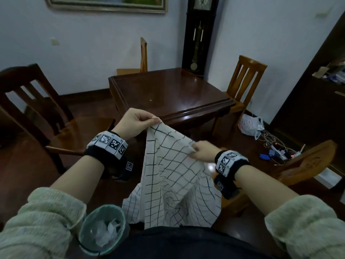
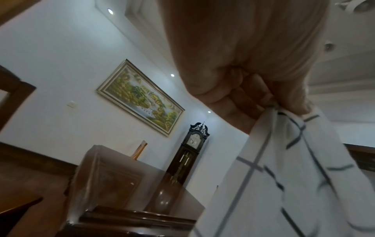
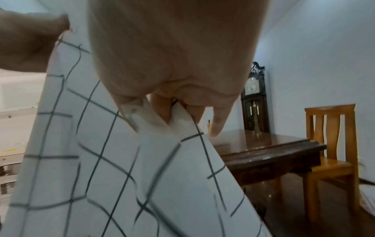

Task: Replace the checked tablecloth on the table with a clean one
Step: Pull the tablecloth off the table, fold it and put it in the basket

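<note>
From the head view, the left hand (image 1: 134, 122) pinches an upper edge of the checked tablecloth (image 1: 169, 180), its grip clamped on the fabric; the right hand (image 1: 202, 151) pinches another edge lower down, likewise clamped; the cloth hangs between them in front of the person, its lower part cut off by dark clothing; the dark wooden counter (image 1: 168, 92) stands bare beyond it; the coded squares on the wristbands (image 1: 110, 143) carry no readable writing; a bin (image 1: 102, 228) lined with plastic sits at lower left, its contents hard to make out.

From the left wrist view, the left hand (image 2: 243, 67) fills the upper frame, curled fingers (image 2: 233, 96) gripping the cloth (image 2: 284, 176), blurred; the grandfather clock (image 2: 188, 154) dial is too small to read.

From the right wrist view, the right hand (image 3: 172, 56) pinches the cloth (image 3: 121, 168), the thumb hidden; the left hand (image 3: 26, 43) is cut off at the left edge; a wooden chair (image 3: 330, 144) stands beside the counter (image 3: 274, 149).
</note>
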